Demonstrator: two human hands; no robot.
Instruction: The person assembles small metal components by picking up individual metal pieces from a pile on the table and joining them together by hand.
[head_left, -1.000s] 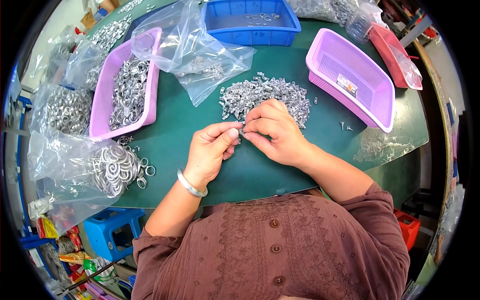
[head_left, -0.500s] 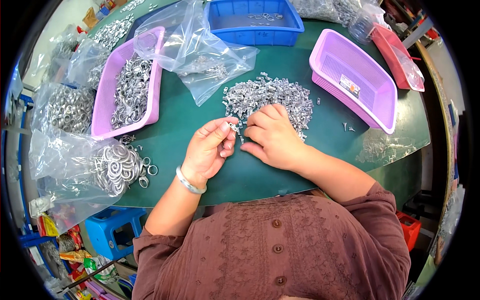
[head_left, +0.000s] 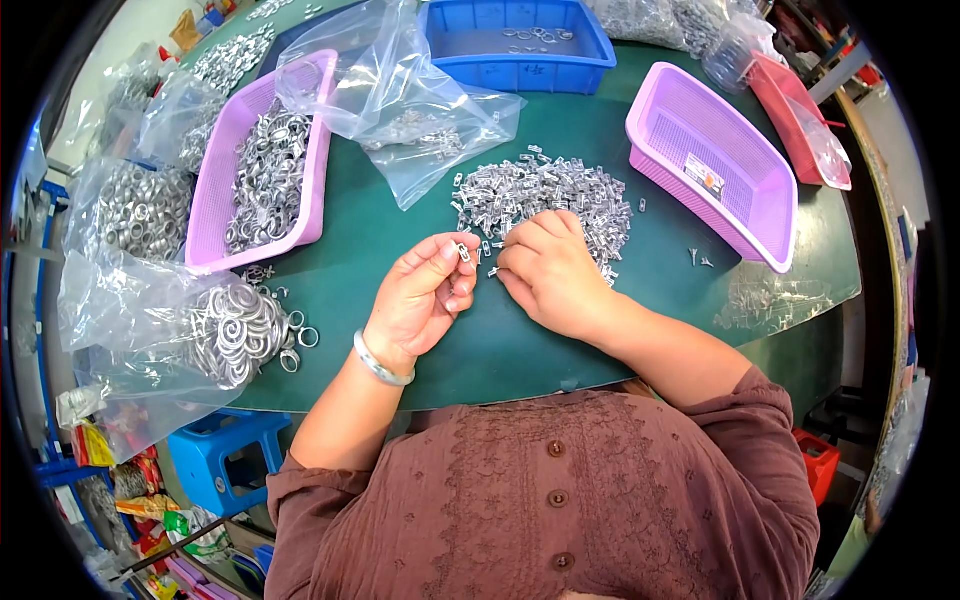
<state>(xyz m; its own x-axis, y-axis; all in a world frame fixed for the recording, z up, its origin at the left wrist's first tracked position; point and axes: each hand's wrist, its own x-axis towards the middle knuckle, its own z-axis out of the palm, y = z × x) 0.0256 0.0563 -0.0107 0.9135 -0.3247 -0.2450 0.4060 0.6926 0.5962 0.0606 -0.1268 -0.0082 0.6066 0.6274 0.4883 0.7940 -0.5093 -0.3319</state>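
Between the thumb and fingers of my left hand [head_left: 425, 285] is a small silver metal piece [head_left: 464, 253], rectangular with openings in it. My right hand [head_left: 553, 270] is just to the right, its thumb and fingertips closed on another small metal piece [head_left: 493, 272] near the tabletop. A heap of the same small metal pieces [head_left: 545, 190] lies on the green table [head_left: 400, 345] right behind my right hand, whose fingers partly cover its near edge. A few loose pieces lie between my two hands.
At left, a purple basket [head_left: 321, 150] holds silver metal parts, beside bagged rings and a pile of spiral pieces [head_left: 238, 335]. A clear plastic bag [head_left: 405, 185] lies behind my hands. Farther back stands a blue tray [head_left: 520, 75]; right, another purple basket [head_left: 735, 222] and a red tray [head_left: 785, 115].
My right thumb has drawn in toward the fingers and now pinches a small piece. The left hand keeps its piece, which is tilted a little differently.
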